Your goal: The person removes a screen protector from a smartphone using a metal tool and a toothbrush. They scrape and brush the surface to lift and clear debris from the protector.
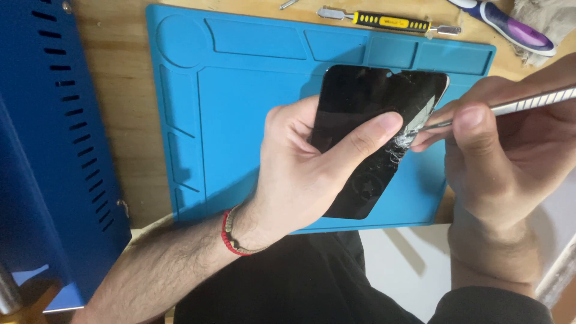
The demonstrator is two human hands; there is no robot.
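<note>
My left hand [312, 174] grips a black smartphone [366, 102] with a cracked screen, thumb lying across the glass, holding it tilted above a blue silicone work mat [240, 114]. My right hand [498, 156] pinches a thin metal pry tool [528, 103], and its tip touches the phone's right edge at the shattered patch [405, 141]. A red cord bracelet circles my left wrist [231, 234].
A yellow-and-black handled spudger [390, 22] lies beyond the mat on the wooden table. A purple-and-white tool [510, 27] and a grey cloth [549, 18] sit at the far right. A blue perforated metal case [54, 150] stands along the left.
</note>
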